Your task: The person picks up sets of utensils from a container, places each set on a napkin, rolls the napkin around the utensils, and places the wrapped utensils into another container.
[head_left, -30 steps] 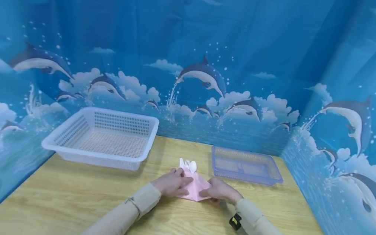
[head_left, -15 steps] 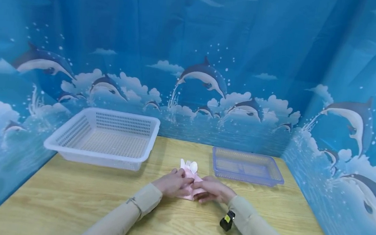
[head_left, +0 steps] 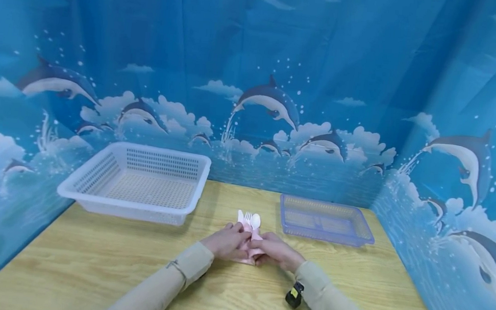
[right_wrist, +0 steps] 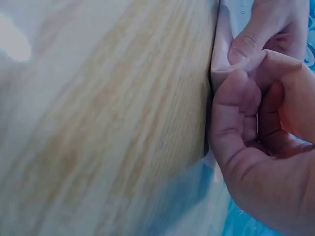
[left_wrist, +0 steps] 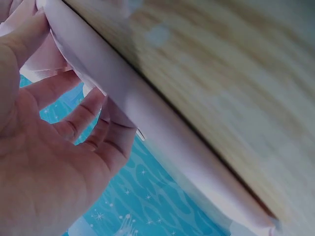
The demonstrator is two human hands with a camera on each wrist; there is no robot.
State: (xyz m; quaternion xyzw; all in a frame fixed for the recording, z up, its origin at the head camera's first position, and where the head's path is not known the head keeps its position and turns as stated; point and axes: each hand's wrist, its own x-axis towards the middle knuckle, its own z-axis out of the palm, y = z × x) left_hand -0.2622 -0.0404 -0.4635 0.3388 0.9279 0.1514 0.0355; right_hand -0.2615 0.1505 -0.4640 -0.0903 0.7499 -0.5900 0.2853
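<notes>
Pinching a fold of the pink napkin (left_wrist: 156,120) with the right hand (head_left: 281,251), curled at thumb and fingers. Touching the same napkin with the left hand (head_left: 224,242), with fingers spread apart. All at the lower middle of the head view, on the table. Just beyond the fingertips, side by side from left to right: white knife (head_left: 240,216), white fork (head_left: 248,217), white spoon (head_left: 256,221). Underneath, yellowish wood-grain table (head_left: 88,259); around it, blue dolphin-print curtain (head_left: 187,36) across the back and both sides. Mostly covered by the hands: the napkin. Hidden from view: the cutlery handles. Cut off at the bottom edge: both beige sleeves (head_left: 152,284). Blurred in both wrist views: the wood grain. At centre left, a white plastic basket (head_left: 130,208) with perforated floor in view; at centre right, a shallower, translucent purple basket (head_left: 325,236), also showing its floor.
</notes>
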